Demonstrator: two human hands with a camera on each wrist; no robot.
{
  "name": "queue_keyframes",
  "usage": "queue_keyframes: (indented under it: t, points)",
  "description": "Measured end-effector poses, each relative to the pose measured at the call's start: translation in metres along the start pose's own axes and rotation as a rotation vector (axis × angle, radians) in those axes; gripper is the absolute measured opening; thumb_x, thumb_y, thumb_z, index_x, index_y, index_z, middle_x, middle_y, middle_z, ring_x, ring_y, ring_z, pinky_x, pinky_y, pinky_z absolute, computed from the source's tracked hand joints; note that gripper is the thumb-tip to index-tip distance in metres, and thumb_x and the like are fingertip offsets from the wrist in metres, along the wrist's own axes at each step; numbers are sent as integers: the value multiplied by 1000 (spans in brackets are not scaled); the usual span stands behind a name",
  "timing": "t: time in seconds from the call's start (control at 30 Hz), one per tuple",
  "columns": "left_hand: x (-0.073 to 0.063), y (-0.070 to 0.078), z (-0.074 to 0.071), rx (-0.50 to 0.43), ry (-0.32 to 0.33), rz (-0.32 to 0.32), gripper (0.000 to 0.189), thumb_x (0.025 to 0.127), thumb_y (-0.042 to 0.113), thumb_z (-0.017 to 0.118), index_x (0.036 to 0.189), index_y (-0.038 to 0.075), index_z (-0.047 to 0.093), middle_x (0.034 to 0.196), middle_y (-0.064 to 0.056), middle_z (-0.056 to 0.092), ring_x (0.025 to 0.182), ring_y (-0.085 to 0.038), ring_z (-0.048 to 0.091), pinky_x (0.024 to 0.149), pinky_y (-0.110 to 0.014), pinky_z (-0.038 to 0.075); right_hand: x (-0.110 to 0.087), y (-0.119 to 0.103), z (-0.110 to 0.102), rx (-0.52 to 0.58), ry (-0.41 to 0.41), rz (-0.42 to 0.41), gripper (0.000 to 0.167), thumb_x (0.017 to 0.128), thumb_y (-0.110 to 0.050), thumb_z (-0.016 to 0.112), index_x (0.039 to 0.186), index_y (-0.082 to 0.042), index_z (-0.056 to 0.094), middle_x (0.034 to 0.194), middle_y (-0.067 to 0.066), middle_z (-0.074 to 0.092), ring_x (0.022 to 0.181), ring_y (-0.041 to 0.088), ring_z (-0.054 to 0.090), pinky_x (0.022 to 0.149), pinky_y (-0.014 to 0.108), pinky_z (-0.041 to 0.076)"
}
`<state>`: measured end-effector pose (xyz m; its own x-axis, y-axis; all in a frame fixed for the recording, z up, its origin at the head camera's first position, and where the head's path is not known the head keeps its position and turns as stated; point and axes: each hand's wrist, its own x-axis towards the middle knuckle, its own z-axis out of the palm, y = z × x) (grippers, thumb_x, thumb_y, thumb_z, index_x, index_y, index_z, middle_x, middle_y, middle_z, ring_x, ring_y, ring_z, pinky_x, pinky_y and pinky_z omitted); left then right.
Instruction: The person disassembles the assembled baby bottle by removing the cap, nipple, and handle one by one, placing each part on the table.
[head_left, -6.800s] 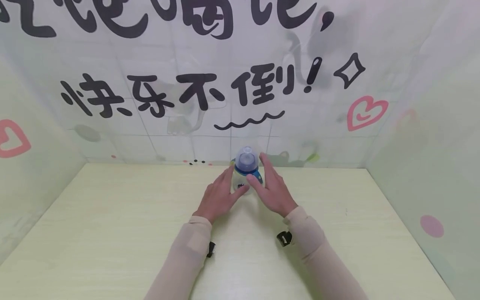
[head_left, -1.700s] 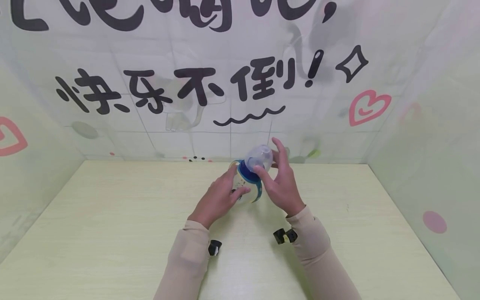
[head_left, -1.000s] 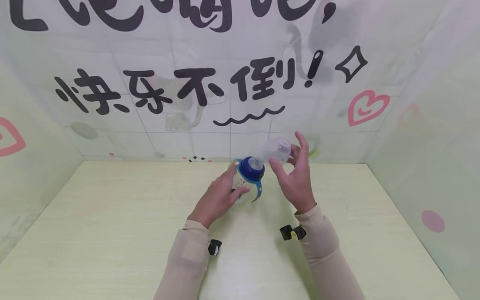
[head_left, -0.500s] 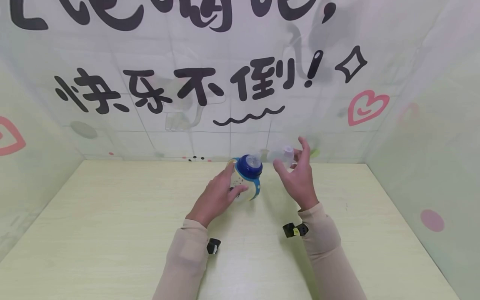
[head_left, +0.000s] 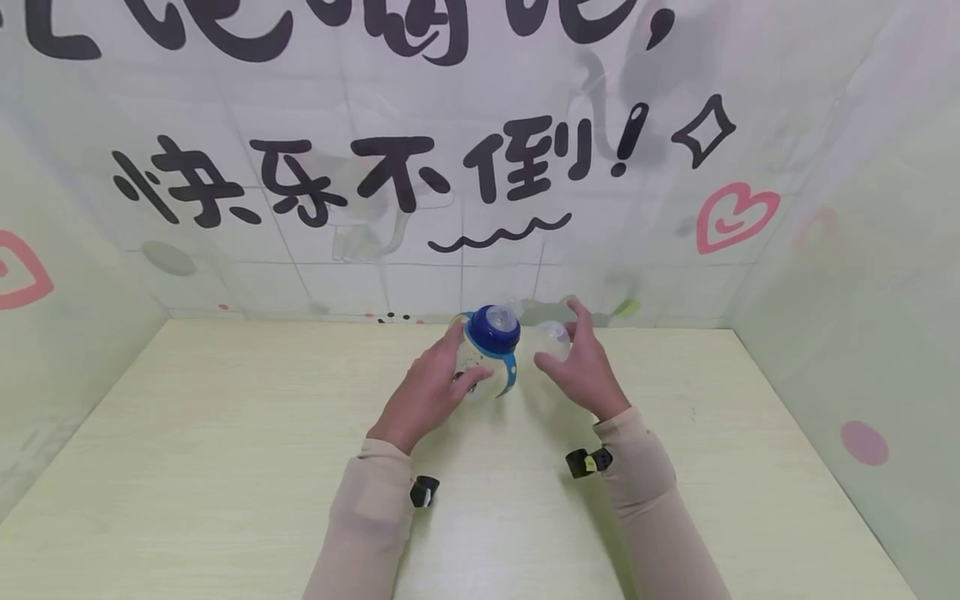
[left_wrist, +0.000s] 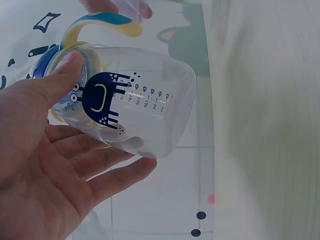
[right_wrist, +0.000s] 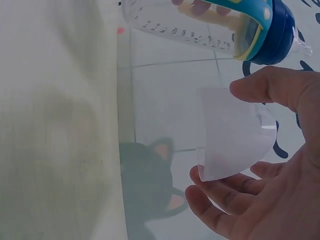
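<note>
My left hand [head_left: 422, 390] grips a clear baby bottle [head_left: 497, 373] near its neck, thumb across the front. The bottle has a dark blue collar [head_left: 491, 337], a clear teat [head_left: 502, 317] and a blue and yellow handle [left_wrist: 102, 22]. A dark blue cartoon animal and a measuring scale are printed on its side. In my right hand [head_left: 589, 373] a clear domed cap [right_wrist: 232, 140] is held between thumb and fingers, separate from the bottle and just to its right. The teat stands uncovered, and the bottle leans a little to the right.
A pale wood-grain table [head_left: 262, 467] lies beneath both hands. Close behind them rises a white printed backdrop [head_left: 300, 275] with black lettering and pink hearts, and similar panels stand at both sides. A small black device [head_left: 588, 462] sits on each wrist.
The bottle first stood upright with its cap on between both hands. The right hand has taken the cap off to the right, then lowered it. The left hand has shifted slightly left with the bottle.
</note>
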<state>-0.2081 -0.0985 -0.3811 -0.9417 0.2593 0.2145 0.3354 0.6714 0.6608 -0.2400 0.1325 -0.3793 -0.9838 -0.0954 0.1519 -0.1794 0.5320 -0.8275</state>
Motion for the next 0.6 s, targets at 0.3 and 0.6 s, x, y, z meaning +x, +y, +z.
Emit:
queue_keyframes:
  t: [0.3,0.6]
  points:
    - [0,0,-2,8,10,-2,78,98,39,63,156,2,25,155,-18,38,142,-34,37,114,-50,34,0,6,10,-25,-69,-15,90,86,-12,73,155,-9,15,140,30,47,132,44,45,105,59,41]
    - [0,0,-2,5,12,-4,78,99,38,62,156,2,25,154,-19,39,141,-34,38,114,-51,34,2,14,21,-95,-142,16,89,89,-15,73,155,-6,15,141,29,47,126,41,52,106,57,42]
